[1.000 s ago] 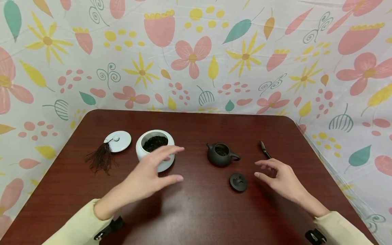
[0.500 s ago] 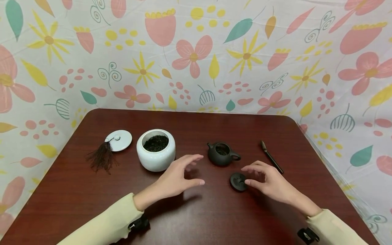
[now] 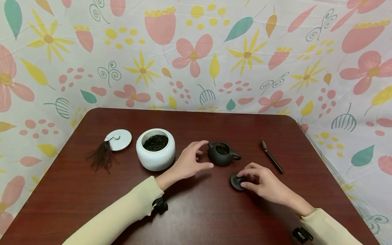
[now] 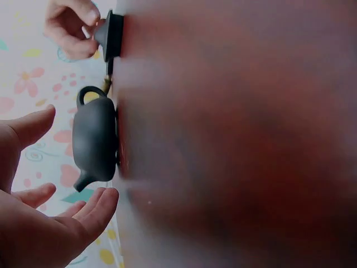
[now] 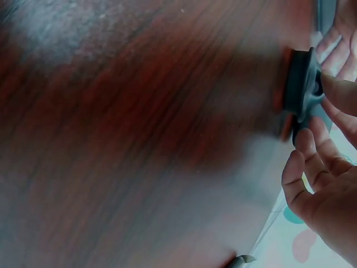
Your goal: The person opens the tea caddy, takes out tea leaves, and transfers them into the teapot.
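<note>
My right hand (image 3: 265, 183) pinches the knob of a dark round teapot lid (image 3: 235, 182) on the table, thumb on one side and fingers on the other. The left wrist view shows that lid (image 4: 115, 34) from the side, knob between the fingertips. A small dark teapot (image 3: 221, 159) stands uncovered behind it, with dark leaves visible inside. Beside its spout is my left hand (image 3: 188, 163), thumb and fingers spread apart and holding nothing. In the left wrist view a small gap separates the teapot (image 4: 95, 139) from those fingers.
Left of the teapot stands a white jar (image 3: 155, 158) filled with dark tea leaves. Its white lid (image 3: 122, 140) with a brown tassel (image 3: 102, 158) lies farther left. A slim dark brush-like tool (image 3: 272, 158) lies at right on the brown table (image 3: 190, 217). Patterned cloth (image 3: 196, 85) hangs behind.
My left hand has moved right, from in front of the white jar to the teapot's spout. My right hand has shifted left and taken hold of the teapot lid's knob.
</note>
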`<action>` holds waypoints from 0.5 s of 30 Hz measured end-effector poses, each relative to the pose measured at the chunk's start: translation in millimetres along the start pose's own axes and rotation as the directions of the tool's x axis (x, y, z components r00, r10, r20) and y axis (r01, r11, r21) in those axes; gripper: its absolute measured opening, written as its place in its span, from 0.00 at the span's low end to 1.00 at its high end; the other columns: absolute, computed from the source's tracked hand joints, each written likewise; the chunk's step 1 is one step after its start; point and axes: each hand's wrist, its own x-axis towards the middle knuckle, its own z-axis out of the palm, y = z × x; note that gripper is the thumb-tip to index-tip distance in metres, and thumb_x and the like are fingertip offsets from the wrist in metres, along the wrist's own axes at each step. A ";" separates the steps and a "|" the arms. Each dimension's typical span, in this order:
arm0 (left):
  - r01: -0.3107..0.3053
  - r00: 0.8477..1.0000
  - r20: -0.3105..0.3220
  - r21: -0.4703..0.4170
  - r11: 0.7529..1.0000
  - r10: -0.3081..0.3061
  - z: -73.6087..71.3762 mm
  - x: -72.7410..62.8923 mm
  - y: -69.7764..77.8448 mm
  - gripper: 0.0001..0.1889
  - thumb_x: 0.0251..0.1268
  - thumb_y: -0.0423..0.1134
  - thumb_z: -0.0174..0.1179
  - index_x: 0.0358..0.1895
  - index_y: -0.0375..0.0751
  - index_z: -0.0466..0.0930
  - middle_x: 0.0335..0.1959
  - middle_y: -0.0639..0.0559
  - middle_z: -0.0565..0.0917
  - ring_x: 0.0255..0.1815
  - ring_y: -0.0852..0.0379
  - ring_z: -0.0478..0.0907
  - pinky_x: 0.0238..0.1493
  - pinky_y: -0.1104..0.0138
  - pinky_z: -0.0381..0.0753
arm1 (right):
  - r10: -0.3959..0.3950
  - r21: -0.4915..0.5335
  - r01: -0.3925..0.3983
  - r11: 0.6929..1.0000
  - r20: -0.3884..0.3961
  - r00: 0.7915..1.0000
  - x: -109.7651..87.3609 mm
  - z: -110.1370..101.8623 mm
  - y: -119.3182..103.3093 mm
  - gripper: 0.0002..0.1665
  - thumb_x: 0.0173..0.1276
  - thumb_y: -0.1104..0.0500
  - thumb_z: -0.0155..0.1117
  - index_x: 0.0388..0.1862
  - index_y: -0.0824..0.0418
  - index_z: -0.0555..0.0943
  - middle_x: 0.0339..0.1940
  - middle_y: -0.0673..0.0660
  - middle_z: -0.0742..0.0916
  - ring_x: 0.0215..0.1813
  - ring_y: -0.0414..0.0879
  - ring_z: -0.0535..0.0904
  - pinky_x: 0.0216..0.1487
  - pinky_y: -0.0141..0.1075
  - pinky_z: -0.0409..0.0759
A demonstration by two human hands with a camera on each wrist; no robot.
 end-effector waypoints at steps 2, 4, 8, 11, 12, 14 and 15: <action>0.017 1.000 -0.003 0.012 1.000 -0.017 0.9 5.9 0.4 0.42 0.63 0.44 0.78 0.79 0.46 0.68 0.74 0.44 0.72 0.62 0.44 0.81 0.58 0.54 0.81 | 0.000 0.002 0.000 1.000 0.013 1.000 0.5 0.8 0.2 0.15 0.68 0.64 0.77 0.52 0.53 0.88 0.45 0.50 0.84 0.31 0.43 0.74 0.31 0.34 0.74; 0.033 0.999 0.000 0.023 0.999 -0.033 1.7 11.1 1.8 0.42 0.63 0.45 0.78 0.79 0.46 0.68 0.74 0.44 0.72 0.62 0.45 0.81 0.60 0.53 0.79 | 0.000 0.000 0.000 1.000 0.025 1.000 0.9 1.2 0.5 0.15 0.68 0.65 0.77 0.52 0.53 0.88 0.46 0.50 0.83 0.30 0.42 0.74 0.31 0.34 0.75; 0.069 0.997 0.024 0.045 0.997 -0.070 4.7 20.7 2.4 0.42 0.63 0.46 0.77 0.79 0.46 0.68 0.74 0.44 0.71 0.63 0.45 0.80 0.64 0.51 0.76 | 0.005 -0.001 -0.005 1.000 0.032 0.999 1.6 1.2 1.4 0.15 0.68 0.65 0.76 0.51 0.52 0.89 0.45 0.50 0.83 0.30 0.41 0.74 0.32 0.34 0.75; 0.088 0.995 0.040 0.044 0.995 -0.090 7.0 27.6 1.7 0.41 0.64 0.44 0.77 0.79 0.45 0.69 0.74 0.43 0.70 0.64 0.44 0.79 0.65 0.52 0.76 | 0.004 0.002 -0.004 1.000 0.029 1.000 2.4 1.7 1.8 0.14 0.68 0.65 0.77 0.50 0.51 0.89 0.44 0.49 0.83 0.30 0.41 0.74 0.31 0.34 0.76; 0.092 0.995 0.042 0.041 0.995 -0.094 7.5 29.6 1.6 0.41 0.64 0.43 0.77 0.79 0.45 0.69 0.74 0.43 0.71 0.64 0.44 0.79 0.64 0.52 0.77 | 0.001 0.006 -0.001 1.000 0.028 1.000 2.8 2.0 1.8 0.14 0.68 0.65 0.77 0.49 0.51 0.89 0.44 0.49 0.83 0.30 0.41 0.74 0.31 0.34 0.76; 0.100 0.994 0.046 0.038 0.994 -0.101 8.4 33.3 1.2 0.40 0.63 0.42 0.77 0.78 0.44 0.70 0.73 0.43 0.71 0.64 0.43 0.79 0.63 0.53 0.78 | -0.007 0.015 0.007 1.000 0.026 1.000 3.7 3.1 1.6 0.13 0.68 0.65 0.77 0.49 0.51 0.89 0.44 0.48 0.83 0.30 0.40 0.74 0.31 0.34 0.75; 0.102 0.993 0.050 0.040 0.994 -0.104 8.8 35.0 0.9 0.40 0.63 0.41 0.78 0.78 0.44 0.71 0.73 0.43 0.71 0.64 0.43 0.79 0.63 0.54 0.78 | -0.013 0.017 0.012 1.000 0.023 1.000 4.1 3.7 1.7 0.13 0.69 0.64 0.77 0.48 0.51 0.89 0.44 0.48 0.83 0.31 0.40 0.74 0.31 0.34 0.75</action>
